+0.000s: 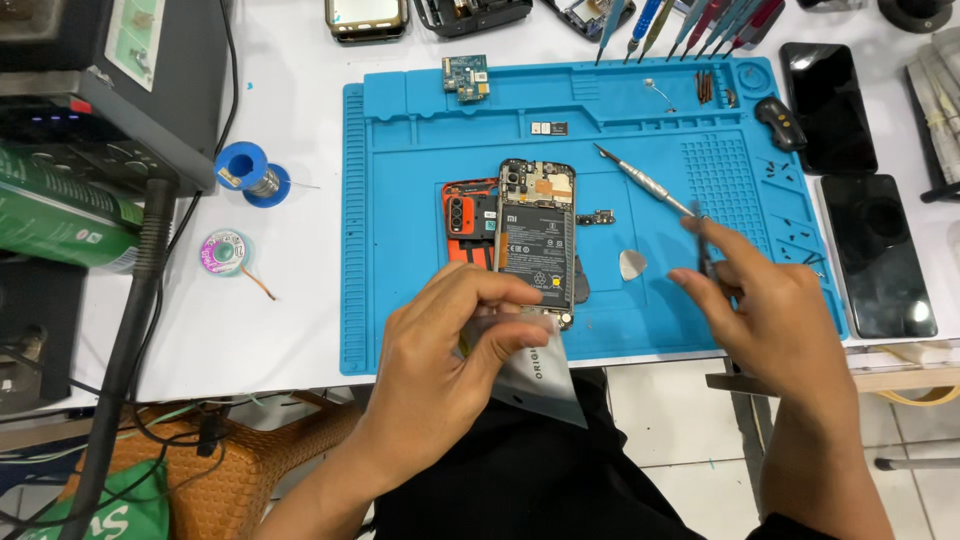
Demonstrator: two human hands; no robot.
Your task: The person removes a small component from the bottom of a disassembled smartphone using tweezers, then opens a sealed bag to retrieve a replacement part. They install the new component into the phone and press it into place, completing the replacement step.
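Left hand [450,340] pinches a grey plastic pouch [535,375] just below the opened phone [537,240] on the blue mat [400,250]. Right hand [765,300], right of the phone, grips thin tweezers [703,245].

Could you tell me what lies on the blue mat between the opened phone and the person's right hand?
A light guitar-pick-shaped pry tool, seen in the head view.

Lower end of opened phone [537,240] hidden behind left hand [440,350]; plastic pouch [535,375] partly covered by same fingers. Thin tool in right hand [770,320] motion-blurred, kind unclear. Orange back cover [468,222] half hidden under phone. Screwdriver row [690,25], devices at top, green bottle [50,215] at left cut off by frame edge. Screws on blue mat [400,250] too small to tell apart
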